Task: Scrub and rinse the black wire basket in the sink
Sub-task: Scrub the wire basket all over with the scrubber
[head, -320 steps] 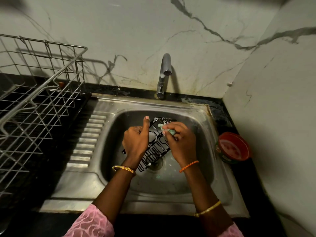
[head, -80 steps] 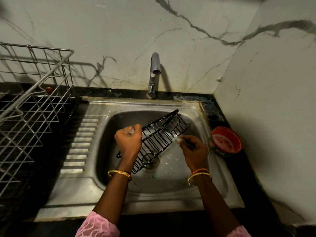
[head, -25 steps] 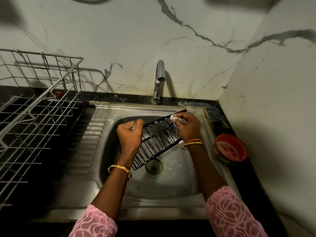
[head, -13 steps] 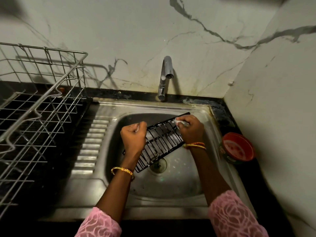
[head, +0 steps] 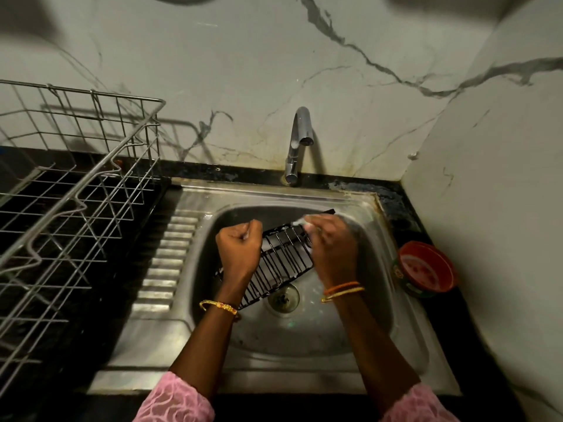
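The black wire basket [head: 281, 263] is held tilted over the steel sink [head: 307, 339], its far end higher than its near end. My left hand [head: 240, 251] is closed in a fist around the basket's left rim. My right hand [head: 332, 251] presses a small pale scrubber [head: 301, 221] against the basket's upper right end; that hand looks blurred. Its palm hides most of the scrubber and the basket's right side. The drain [head: 283, 297] shows just below the basket.
A chrome tap [head: 297, 141] stands behind the sink with no water running. A steel dish rack [head: 76, 190] fills the counter on the left. A red round tub [head: 426, 271] sits on the black counter to the right, near the marble wall.
My right hand has slid slightly down and left along the basket's far end while scrubbing. My left hand keeps its grip and the basket stays tilted.
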Motion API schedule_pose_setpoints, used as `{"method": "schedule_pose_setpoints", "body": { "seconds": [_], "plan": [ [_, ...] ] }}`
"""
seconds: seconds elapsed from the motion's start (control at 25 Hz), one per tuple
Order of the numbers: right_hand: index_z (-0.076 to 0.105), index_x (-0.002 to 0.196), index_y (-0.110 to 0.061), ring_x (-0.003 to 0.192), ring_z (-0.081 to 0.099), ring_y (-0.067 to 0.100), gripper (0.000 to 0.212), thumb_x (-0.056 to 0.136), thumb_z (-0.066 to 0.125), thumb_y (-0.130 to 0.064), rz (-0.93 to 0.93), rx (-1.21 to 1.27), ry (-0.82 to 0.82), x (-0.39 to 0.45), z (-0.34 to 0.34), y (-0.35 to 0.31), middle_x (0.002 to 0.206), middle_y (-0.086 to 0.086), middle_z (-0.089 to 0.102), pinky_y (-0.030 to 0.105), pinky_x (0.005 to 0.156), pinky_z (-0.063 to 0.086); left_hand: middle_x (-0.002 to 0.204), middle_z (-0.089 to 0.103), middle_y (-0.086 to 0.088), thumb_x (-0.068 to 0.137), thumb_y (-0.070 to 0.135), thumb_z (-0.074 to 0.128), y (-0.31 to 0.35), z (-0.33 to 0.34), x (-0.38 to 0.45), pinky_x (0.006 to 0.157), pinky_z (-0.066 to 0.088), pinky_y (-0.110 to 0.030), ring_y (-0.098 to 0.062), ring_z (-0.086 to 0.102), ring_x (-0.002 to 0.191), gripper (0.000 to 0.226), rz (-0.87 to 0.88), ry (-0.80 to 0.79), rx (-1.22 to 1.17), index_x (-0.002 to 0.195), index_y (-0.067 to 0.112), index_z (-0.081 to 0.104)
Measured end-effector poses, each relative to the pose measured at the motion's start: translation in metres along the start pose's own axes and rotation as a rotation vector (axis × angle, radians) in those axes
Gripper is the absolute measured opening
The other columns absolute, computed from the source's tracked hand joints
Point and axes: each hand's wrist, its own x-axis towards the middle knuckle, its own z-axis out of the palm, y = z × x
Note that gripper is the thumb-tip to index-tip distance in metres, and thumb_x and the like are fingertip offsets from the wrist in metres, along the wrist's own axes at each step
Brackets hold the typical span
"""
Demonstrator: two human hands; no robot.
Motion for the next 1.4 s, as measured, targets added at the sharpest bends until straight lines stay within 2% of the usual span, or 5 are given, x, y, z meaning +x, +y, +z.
{"method": "schedule_pose_setpoints", "body": {
  "seconds": [0.28, 0.68, 0.84, 1.0, 1.4],
  "plan": [
    [0.068, 0.093, 0.003, 0.09, 0.059, 0.017, 0.014, 0.083, 0.058, 0.007, -0.062, -0.033, -0.074, 0.014, 0.011, 0.02, 0.097, 0.016, 0.064, 0.024, 0.083, 0.051, 0.039, 0.031, 0.011, 0.092, -0.003, 0.052, 0.005, -0.004, -0.001, 0.04, 0.021, -0.016, -0.001, 0.025, 0.034, 0.054, -0.026, 0.043, -0.03, 0.044, 0.017, 0.036],
    [0.068, 0.091, 0.001, 0.09, 0.059, 0.014, 0.013, 0.082, 0.06, 0.006, -0.129, 0.018, -0.203, 0.009, 0.01, 0.014, 0.096, 0.013, 0.064, 0.01, 0.084, 0.047, 0.032, 0.033, 0.011, 0.092, -0.004, 0.05, 0.001, -0.002, -0.001, 0.04, 0.022, -0.014, -0.002, 0.026, 0.033, 0.056, -0.052, 0.029, -0.057, 0.044, 0.02, 0.033],
    [0.068, 0.087, 0.005, 0.084, 0.06, 0.021, 0.013, 0.079, 0.059, 0.012, 0.039, -0.032, -0.074, 0.044, -0.007, 0.052, 0.092, 0.019, 0.066, 0.002, 0.078, 0.043, 0.032, 0.033, 0.009, 0.092, -0.005, 0.05, 0.002, -0.002, -0.002, 0.042, 0.024, -0.016, -0.002, 0.026, 0.033, 0.057, -0.039, 0.036, -0.071, 0.044, 0.02, 0.032],
    [0.07, 0.088, -0.004, 0.082, 0.063, 0.017, 0.014, 0.079, 0.063, 0.004, 0.259, 0.016, -0.045, 0.053, -0.017, 0.068, 0.089, 0.01, 0.069, 0.025, 0.081, 0.052, 0.033, 0.033, 0.011, 0.092, -0.004, 0.05, 0.0, -0.002, -0.005, 0.043, 0.027, -0.015, -0.001, 0.027, 0.034, 0.057, -0.063, 0.04, -0.075, 0.044, 0.019, 0.033],
    [0.069, 0.086, 0.005, 0.073, 0.059, 0.018, 0.009, 0.078, 0.066, 0.002, 0.249, -0.076, -0.123, 0.032, -0.024, 0.051, 0.086, 0.018, 0.068, -0.003, 0.059, 0.037, 0.032, 0.032, 0.014, 0.092, -0.005, 0.049, 0.0, 0.001, -0.002, 0.041, 0.023, -0.015, 0.0, 0.025, 0.034, 0.056, -0.093, 0.077, -0.092, 0.044, 0.018, 0.031]
  ]
}}
